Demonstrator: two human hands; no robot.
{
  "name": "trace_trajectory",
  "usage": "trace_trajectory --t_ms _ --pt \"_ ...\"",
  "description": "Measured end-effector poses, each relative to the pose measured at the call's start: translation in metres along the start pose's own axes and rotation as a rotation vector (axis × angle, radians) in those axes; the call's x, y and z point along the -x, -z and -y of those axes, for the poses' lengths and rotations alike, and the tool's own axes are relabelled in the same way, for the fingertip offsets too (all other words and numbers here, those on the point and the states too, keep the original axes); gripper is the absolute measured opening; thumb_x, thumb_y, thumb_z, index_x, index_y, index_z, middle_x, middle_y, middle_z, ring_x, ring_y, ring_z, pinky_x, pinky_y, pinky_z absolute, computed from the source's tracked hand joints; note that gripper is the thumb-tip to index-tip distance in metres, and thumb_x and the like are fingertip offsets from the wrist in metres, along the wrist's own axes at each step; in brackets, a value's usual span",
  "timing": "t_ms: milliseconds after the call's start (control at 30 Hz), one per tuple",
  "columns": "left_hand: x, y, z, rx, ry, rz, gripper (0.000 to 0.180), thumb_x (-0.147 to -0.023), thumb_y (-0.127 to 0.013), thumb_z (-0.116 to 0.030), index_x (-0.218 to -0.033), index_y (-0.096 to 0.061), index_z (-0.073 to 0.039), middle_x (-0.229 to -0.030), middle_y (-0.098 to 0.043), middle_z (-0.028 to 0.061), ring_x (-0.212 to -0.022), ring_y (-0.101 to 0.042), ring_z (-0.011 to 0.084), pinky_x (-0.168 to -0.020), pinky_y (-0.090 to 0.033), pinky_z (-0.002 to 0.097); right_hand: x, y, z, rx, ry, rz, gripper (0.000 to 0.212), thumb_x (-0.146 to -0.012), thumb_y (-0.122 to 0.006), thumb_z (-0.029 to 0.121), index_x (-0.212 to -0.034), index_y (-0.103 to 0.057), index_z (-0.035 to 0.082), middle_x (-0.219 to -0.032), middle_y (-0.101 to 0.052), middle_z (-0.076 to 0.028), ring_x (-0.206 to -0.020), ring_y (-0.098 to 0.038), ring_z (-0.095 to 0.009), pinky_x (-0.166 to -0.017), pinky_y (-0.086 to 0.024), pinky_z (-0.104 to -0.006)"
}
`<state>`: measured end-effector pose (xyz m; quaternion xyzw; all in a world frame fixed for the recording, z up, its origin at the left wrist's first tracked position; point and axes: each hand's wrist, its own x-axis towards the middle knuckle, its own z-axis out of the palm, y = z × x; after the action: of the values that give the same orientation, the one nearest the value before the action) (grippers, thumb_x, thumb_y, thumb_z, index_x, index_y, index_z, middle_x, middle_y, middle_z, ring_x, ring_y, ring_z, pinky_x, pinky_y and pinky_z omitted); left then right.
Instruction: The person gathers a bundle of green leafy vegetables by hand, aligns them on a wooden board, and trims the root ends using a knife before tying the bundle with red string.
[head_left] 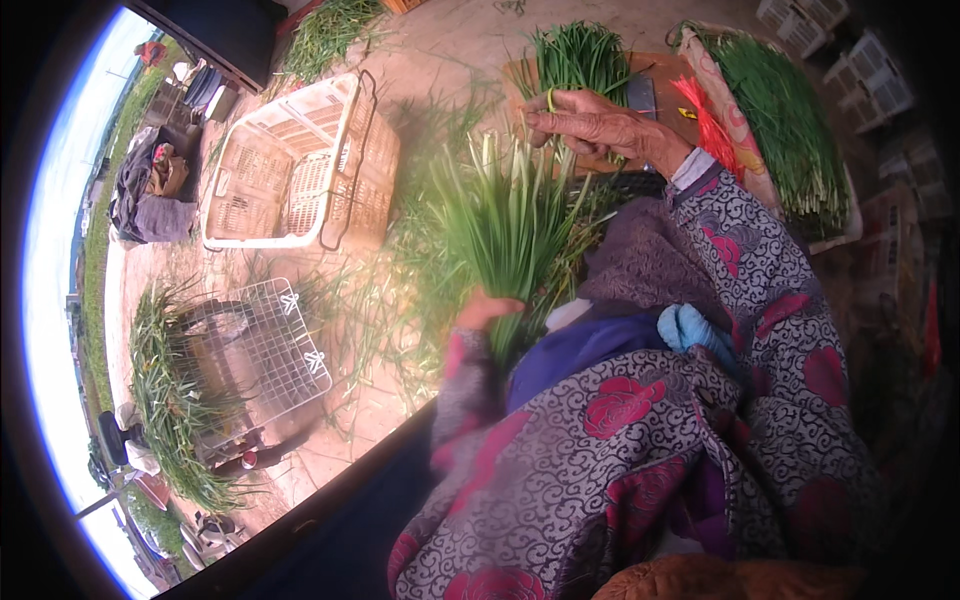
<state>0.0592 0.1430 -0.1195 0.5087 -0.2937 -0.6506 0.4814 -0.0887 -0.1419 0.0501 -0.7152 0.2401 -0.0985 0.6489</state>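
My left hand [487,309] is wrapped around the lower part of a bunch of garlic chives [512,225] and holds it upright in front of my lap. The pale cut ends fan out at the top; the green leaves run down past my fist. My right hand [605,128] is just above those pale ends, fingers drawn together and pointing left. A thin yellow-green loop [550,99] shows at its index finger; whether it is a band or a leaf strand is unclear. Behind that hand, another pile of green chives [580,60] lies on a brown board [660,68].
Red plastic strips [708,122] and a grey flat piece [642,96] lie by the board. A cloth-lined holder at right carries long chives [785,125]. Left are a white plastic crate [375,185], a wire rack [265,360] and heaped leaves [165,380]. Scraps litter the floor.
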Motion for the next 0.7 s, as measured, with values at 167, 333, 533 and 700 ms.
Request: trace_trajectory --t_ms 167,333,533,700 --pt "-0.008 -0.01 0.002 0.093 -0.04 0.014 0.049 -0.069 -0.075 0.0 -0.117 -0.065 0.002 -0.102 -0.073 0.0115 -0.09 -0.069 0.0204 -0.083 -0.055 0.0326 -0.02 -0.011 -0.044 0.19 -0.043 -0.001 0.046 -0.09 -0.075 0.029 -0.12 -0.061 -0.002 -0.089 -0.063 -0.003 -0.049 -0.037 -0.003 -0.042 -0.028 -0.0232" --pt "-0.004 -0.027 -0.01 0.172 -0.084 -0.003 0.041 -0.069 -0.077 0.001 -0.109 -0.069 0.002 -0.097 -0.074 0.0097 -0.084 -0.07 0.0187 -0.083 -0.055 0.0318 -0.023 0.057 -0.03 -0.462 0.168 -0.308 0.024 -0.094 -0.069 0.018 -0.105 -0.069 -0.002 -0.088 -0.066 -0.004 -0.051 -0.041 -0.002 -0.041 -0.029 -0.0202" --pt "-0.003 -0.028 -0.011 0.381 -0.019 -0.025 0.038 -0.069 -0.077 -0.001 -0.106 -0.071 0.002 -0.095 -0.074 0.0101 -0.083 -0.071 0.0198 -0.083 -0.055 0.032 0.015 -0.004 0.009 -0.276 -0.046 0.024 0.017 -0.095 -0.065 0.015 -0.103 -0.07 0.001 -0.083 -0.069 -0.004 -0.049 -0.043 -0.002 -0.042 -0.032 -0.0222" --pt "-0.005 -0.031 -0.002 0.315 -0.085 -0.148 0.036 -0.07 -0.074 0.0 -0.106 -0.07 0.004 -0.095 -0.074 0.0107 -0.081 -0.07 0.0212 -0.082 -0.056 0.032 -0.01 -0.069 -0.048 0.332 0.028 -0.093 0.026 -0.087 -0.071 0.023 -0.089 -0.072 -0.002 -0.07 -0.072 -0.009 -0.065 -0.068 -0.016 -0.065 -0.052 -0.0338"
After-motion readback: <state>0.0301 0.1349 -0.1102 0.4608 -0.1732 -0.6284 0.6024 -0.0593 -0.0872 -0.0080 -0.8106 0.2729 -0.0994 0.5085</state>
